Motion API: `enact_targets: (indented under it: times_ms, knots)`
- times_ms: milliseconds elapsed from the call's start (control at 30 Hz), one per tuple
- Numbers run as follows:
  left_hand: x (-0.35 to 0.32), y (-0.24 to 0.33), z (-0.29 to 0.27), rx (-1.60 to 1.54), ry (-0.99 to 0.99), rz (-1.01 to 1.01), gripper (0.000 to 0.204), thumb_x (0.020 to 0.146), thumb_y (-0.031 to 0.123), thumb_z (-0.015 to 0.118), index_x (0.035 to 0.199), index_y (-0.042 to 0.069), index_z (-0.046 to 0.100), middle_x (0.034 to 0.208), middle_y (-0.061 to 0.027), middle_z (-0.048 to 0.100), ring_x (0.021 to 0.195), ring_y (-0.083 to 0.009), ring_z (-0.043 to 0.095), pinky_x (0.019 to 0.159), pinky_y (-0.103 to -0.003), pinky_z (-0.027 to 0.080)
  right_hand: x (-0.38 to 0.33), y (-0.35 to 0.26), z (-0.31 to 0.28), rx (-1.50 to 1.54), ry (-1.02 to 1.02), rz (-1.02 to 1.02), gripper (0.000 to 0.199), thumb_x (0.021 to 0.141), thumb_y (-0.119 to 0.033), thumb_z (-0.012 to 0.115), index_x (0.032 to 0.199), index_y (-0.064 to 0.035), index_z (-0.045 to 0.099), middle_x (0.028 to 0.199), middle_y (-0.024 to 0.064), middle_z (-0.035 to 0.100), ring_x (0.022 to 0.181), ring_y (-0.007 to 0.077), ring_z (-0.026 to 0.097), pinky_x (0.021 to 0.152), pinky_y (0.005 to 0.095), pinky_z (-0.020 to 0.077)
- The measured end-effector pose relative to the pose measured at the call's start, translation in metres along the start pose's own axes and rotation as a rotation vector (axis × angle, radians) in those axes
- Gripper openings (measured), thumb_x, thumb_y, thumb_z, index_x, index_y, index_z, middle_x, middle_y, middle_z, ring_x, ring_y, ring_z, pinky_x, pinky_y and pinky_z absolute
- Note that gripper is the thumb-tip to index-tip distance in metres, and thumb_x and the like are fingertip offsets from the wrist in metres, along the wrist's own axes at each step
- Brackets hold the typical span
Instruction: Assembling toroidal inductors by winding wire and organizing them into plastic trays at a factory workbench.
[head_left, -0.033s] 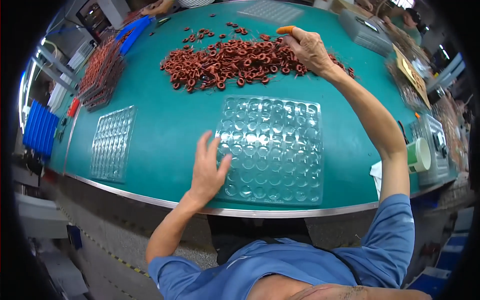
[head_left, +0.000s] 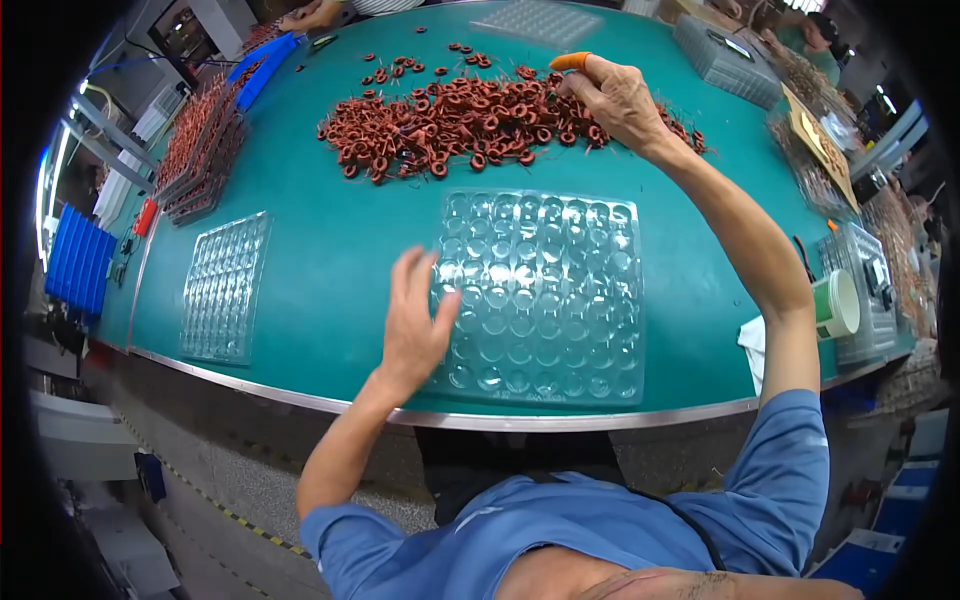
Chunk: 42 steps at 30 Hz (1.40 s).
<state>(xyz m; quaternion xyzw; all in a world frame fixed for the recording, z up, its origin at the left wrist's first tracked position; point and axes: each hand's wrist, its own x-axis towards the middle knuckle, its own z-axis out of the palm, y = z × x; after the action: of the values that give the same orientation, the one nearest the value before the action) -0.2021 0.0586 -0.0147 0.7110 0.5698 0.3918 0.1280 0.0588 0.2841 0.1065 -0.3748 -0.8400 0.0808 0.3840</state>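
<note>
My left hand is open, its fingers spread at the left edge of a clear plastic tray with rows of round pockets. Whether the fingertips touch the tray I cannot tell. No parts show in its pockets. My right hand, with an orange finger cot on one finger, is over the right part of a heap of red-brown wire-wound ring coils. Its fingers are bent in toward the thumb; anything between them is too small or hidden to make out.
Another clear tray lies at left, below stacked trays of coils. A blue bin stands at the far left. Empty tray stacks sit back right. A green-white cup is near the right edge. Other people work at the far side.
My left hand has shifted slightly up and left along the tray's edge. My right hand stays over the heap, nearly still.
</note>
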Motion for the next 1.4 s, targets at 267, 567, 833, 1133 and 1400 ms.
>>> enact_targets:
  times_ms: [267,567,833,1133,1400]
  knots:
    - [0.100,0.060,0.071,-0.831,-0.008,0.126,0.036,0.094,0.010,0.055,0.127,0.000,0.044,0.114,-0.0156,0.058,0.098,-0.0230,0.064,0.086,-0.033,0.050,-0.083,-0.065,-0.012,0.909,-0.101,0.409,0.026,0.091,-0.011,0.055,0.113,0.0016,0.062,0.086,0.0065,0.067,0.081,0.0112,0.064,0.076,0.0233,0.0515]
    - [0.092,0.057,0.061,-0.856,-0.305,-0.017,0.025,0.102,0.022,0.046,0.107,0.001,0.058,0.081,-0.0019,0.058,0.056,-0.0072,0.049,0.049,-0.021,0.040,-0.111,-0.068,0.005,0.501,-0.045,0.317,0.031,0.091,-0.023,0.063,0.112,-0.0003,0.065,0.092,0.0129,0.070,0.088,0.0176,0.066,0.078,0.0301,0.0521]
    - [0.096,0.050,0.064,-1.026,-0.269,0.031,0.027,0.101,0.024,0.049,0.117,0.003,0.043,0.081,-0.0009,0.051,0.057,-0.0071,0.045,0.049,-0.020,0.037,-0.102,-0.072,0.014,0.584,-0.007,0.392,0.029,0.088,-0.025,0.066,0.096,0.0021,0.067,0.081,0.0093,0.068,0.076,0.0133,0.063,0.069,0.0302,0.0512]
    - [0.091,0.053,0.054,-0.873,-0.217,0.103,0.028,0.097,0.009,0.053,0.121,0.003,0.042,0.086,-0.0032,0.052,0.063,-0.0088,0.047,0.054,-0.022,0.039,-0.102,-0.065,0.025,0.651,-0.046,0.385,0.029,0.091,-0.027,0.062,0.097,0.0009,0.069,0.081,0.0068,0.069,0.077,0.0119,0.063,0.071,0.0298,0.0511]
    - [0.095,0.017,0.064,-0.417,0.075,0.024,0.019,0.093,0.014,0.054,0.107,0.002,0.057,0.081,-0.0114,0.062,0.068,-0.0208,0.060,0.063,-0.035,0.048,-0.110,-0.080,0.067,-0.318,0.176,-0.353,0.012,0.067,-0.004,0.062,0.078,-0.0044,0.058,0.085,0.0086,0.055,0.079,0.0256,0.054,0.065,0.0365,0.0434]
